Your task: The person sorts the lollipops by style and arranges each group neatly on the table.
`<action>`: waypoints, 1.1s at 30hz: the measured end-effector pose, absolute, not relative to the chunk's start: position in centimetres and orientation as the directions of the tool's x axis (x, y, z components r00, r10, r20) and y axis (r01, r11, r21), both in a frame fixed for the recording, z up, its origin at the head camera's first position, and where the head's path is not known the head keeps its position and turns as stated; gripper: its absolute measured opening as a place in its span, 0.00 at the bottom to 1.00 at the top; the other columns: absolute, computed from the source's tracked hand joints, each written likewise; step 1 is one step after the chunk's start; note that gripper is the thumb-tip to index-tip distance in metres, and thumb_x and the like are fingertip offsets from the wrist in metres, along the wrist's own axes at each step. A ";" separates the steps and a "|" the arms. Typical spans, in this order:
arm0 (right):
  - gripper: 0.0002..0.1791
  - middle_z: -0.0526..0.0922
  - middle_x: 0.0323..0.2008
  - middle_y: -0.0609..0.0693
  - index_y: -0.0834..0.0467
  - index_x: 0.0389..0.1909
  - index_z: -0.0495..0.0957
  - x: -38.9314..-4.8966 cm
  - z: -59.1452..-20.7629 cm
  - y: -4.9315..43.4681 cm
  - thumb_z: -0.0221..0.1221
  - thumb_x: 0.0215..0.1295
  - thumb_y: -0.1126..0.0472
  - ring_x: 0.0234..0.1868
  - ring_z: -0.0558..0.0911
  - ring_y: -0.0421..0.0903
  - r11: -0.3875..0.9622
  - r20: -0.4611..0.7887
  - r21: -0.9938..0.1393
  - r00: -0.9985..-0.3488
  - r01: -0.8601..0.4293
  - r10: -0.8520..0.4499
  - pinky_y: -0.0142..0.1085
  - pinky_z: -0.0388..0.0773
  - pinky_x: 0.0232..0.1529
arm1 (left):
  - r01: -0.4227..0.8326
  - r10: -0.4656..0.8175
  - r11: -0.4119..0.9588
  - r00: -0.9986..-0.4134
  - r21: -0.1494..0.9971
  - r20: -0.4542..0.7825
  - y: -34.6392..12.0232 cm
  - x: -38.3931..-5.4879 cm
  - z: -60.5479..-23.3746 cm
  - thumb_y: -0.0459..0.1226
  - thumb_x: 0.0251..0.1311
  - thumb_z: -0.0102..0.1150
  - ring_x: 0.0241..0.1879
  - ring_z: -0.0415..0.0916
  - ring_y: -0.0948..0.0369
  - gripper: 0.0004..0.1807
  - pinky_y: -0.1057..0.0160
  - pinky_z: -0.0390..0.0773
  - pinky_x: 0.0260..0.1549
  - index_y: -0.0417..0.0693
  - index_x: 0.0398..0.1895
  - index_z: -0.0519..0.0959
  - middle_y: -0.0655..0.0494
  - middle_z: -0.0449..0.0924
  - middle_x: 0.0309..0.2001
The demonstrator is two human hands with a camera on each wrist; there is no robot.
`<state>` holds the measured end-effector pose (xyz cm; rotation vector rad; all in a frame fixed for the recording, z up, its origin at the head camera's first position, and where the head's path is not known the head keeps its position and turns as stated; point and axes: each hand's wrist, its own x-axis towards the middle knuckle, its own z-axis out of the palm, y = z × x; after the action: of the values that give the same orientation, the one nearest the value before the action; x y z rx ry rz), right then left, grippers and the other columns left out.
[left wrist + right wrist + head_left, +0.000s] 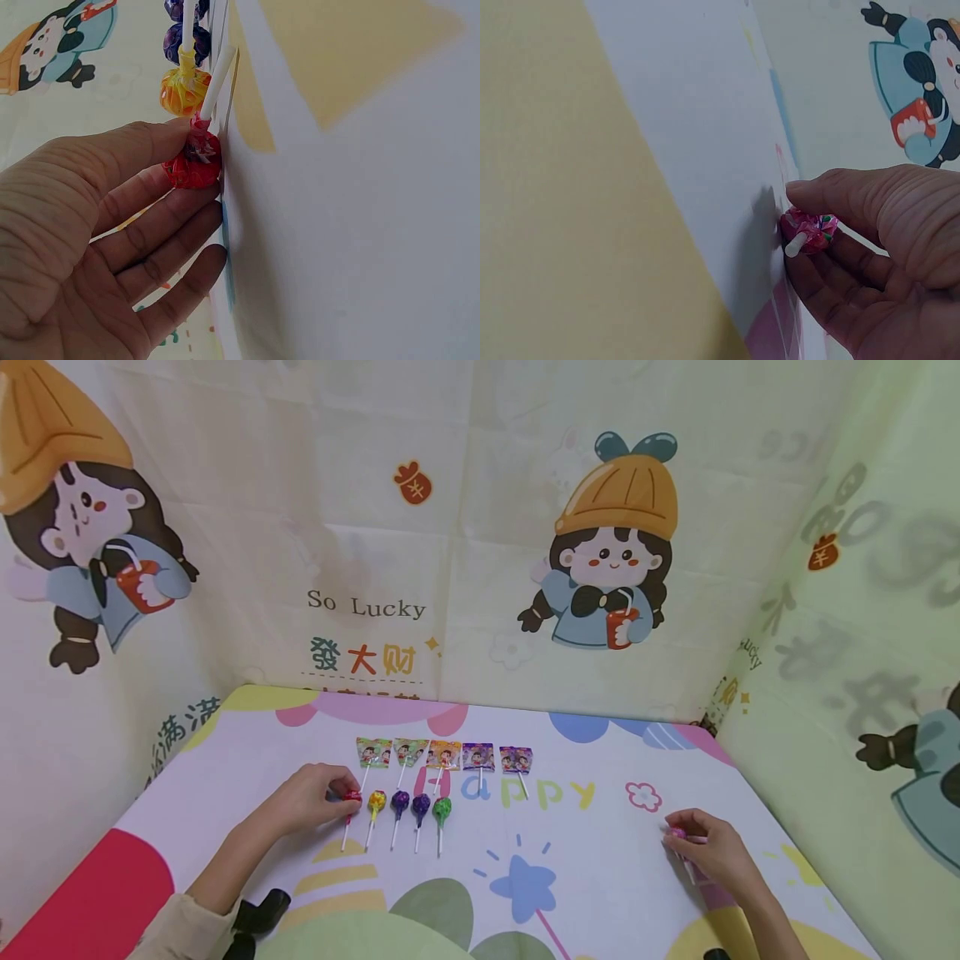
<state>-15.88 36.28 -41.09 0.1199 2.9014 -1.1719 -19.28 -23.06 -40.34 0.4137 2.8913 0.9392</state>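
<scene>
My left hand (311, 799) pinches a red-wrapped lollipop (193, 171) between thumb and fingers, at the left end of a row on the table. Beside it in that row lie a yellow lollipop (377, 801), two purple lollipops (401, 802) and a green lollipop (442, 809), sticks toward me. Far to the right, my right hand (716, 847) holds a pink-wrapped lollipop (810, 229) between thumb and fingers, its white stick toward the wrist camera. More white sticks (688, 868) show under that hand; what they belong to is hidden.
Behind the row lies a second row of flat bagged lollipops: two green packets (373, 752), an orange packet (444, 755) and two purple packets (478, 757). A printed cloth (585, 835) covers the table. Patterned curtains (480, 527) stand at its back and sides.
</scene>
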 end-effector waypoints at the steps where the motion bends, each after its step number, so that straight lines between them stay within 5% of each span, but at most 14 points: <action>1: 0.20 0.85 0.44 0.57 0.67 0.52 0.79 -15.9 -41.1 36.3 0.69 0.64 0.62 0.41 0.84 0.42 0.719 -0.034 -0.692 -0.997 0.069 0.064 0.33 0.81 0.30 | 0.231 0.276 0.776 -0.961 0.587 0.013 -23.1 -19.3 -40.4 0.38 0.55 0.76 0.34 0.75 0.62 0.09 0.57 0.79 0.40 0.51 0.35 0.84 0.63 0.82 0.30; 15: 0.19 0.85 0.47 0.60 0.68 0.52 0.79 -16.2 -40.6 35.7 0.69 0.64 0.63 0.48 0.84 0.56 0.744 0.021 -0.668 -0.999 0.009 0.031 0.31 0.81 0.34 | 0.215 0.264 0.779 -0.964 0.589 0.003 -23.0 -19.3 -40.5 0.38 0.55 0.76 0.33 0.75 0.61 0.08 0.58 0.79 0.40 0.51 0.35 0.84 0.62 0.82 0.30; 33: 0.16 0.86 0.41 0.55 0.66 0.48 0.81 -17.3 -40.1 33.3 0.71 0.61 0.66 0.38 0.79 0.37 0.749 0.130 -0.655 -0.991 -0.100 -0.019 0.26 0.80 0.41 | 0.226 0.271 0.781 -0.962 0.582 0.009 -23.0 -19.3 -40.4 0.38 0.55 0.76 0.33 0.75 0.61 0.08 0.57 0.79 0.40 0.51 0.35 0.84 0.62 0.82 0.30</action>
<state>-17.26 33.26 -40.07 -0.1040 3.0447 -1.1506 -19.33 -22.99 -40.42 0.4045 2.8933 0.9312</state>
